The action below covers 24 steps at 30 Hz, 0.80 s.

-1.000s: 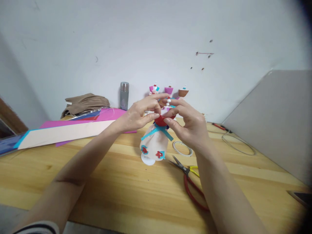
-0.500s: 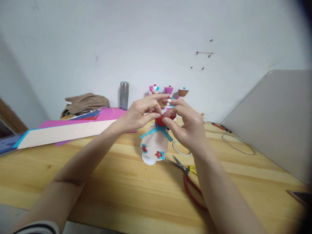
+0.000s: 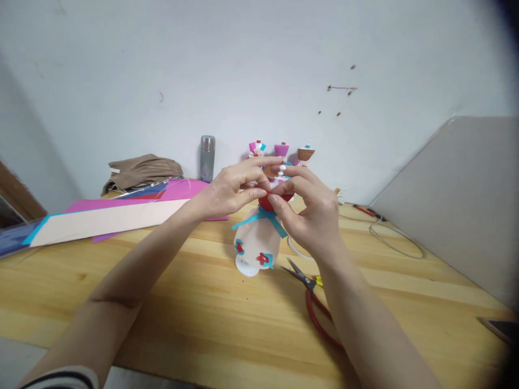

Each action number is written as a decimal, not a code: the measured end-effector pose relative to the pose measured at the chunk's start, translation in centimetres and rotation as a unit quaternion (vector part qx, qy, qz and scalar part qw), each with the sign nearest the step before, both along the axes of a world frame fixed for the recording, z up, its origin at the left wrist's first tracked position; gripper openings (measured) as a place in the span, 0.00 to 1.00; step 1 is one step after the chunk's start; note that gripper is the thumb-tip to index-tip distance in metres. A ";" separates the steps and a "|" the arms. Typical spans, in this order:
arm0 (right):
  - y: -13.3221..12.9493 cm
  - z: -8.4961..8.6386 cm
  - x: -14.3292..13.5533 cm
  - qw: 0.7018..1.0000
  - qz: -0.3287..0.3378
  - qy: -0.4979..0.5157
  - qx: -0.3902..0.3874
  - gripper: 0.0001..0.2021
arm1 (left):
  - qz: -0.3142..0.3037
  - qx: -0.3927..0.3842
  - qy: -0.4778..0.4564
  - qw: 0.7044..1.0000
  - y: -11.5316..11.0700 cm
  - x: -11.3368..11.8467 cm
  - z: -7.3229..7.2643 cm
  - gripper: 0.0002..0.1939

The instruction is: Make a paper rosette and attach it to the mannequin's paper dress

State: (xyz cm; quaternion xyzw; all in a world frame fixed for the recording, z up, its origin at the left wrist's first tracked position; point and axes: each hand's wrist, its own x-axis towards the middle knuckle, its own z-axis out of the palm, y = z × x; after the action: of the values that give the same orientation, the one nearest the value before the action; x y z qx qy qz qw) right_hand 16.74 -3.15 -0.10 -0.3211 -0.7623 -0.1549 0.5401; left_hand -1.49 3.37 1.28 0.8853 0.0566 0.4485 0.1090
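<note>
A handmade doll [image 3: 256, 237] stands upright on the wood table, with a cream skirt, red-and-blue flower patches and a white round base [image 3: 245, 267]. Blue strips [image 3: 265, 214] are tied at its waist. Above them sits a red piece [image 3: 279, 202] like a bodice, its material unclear. My left hand [image 3: 239, 185] pinches at the red piece's upper edge with thumb and index finger. From the other side my right hand [image 3: 310, 208] grips the same red piece, thumb in front. The fingertips almost meet. A white beaded tip [image 3: 281, 170] shows between the hands; the doll's upper part is mostly hidden.
Red-handled scissors [image 3: 310, 284] lie open beside my right forearm, near something yellow [image 3: 319, 281]. Several small decorated figures [image 3: 281, 149] stand by the wall. Left are a bottle [image 3: 207, 159], brown cloth [image 3: 141, 168] and coloured sheets [image 3: 117, 217]; right, a cable [image 3: 389, 246].
My hands stay pinched at the red piece with barely any movement. The doll's skirt looks turned or tilted very slightly, and the view has shifted a little.
</note>
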 end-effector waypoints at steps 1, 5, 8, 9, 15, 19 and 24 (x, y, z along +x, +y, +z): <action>0.0 0.0 0.0 1.000 0.001 0.002 0.000 0.07 | 0.001 0.000 0.003 1.000 -0.1 -0.1 0.0 0.05; 0.0 0.0 0.0 1.000 0.008 0.007 0.003 0.07 | -0.013 -0.007 0.012 1.000 -0.4 -0.3 0.1 0.05; 0.0 -0.1 0.0 1.000 0.005 0.004 0.000 0.08 | -0.024 -0.020 0.007 0.999 -0.6 -0.3 0.1 0.04; 0.0 -0.1 0.0 1.000 0.003 0.003 -0.001 0.07 | -0.020 -0.021 0.005 1.000 -0.6 -0.3 0.1 0.03; 0.1 0.3 0.7 0.999 0.025 -0.019 -0.008 0.04 | 0.002 0.011 -0.011 1.000 -0.1 0.1 -0.1 0.06; -0.4 0.9 1.9 0.996 0.064 -0.040 -0.057 0.08 | -0.005 -0.007 -0.010 1.000 0.0 0.1 -0.1 0.06; -1.0 1.4 2.7 0.992 0.077 -0.029 -0.099 0.07 | -0.025 -0.035 -0.007 0.999 -0.1 0.1 -0.1 0.06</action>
State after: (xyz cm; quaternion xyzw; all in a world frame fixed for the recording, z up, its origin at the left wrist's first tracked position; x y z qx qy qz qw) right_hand 19.47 -4.12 1.31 -0.3086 -0.8116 -0.0455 0.4940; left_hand -1.37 3.25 1.14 0.8790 0.0495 0.4496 0.1509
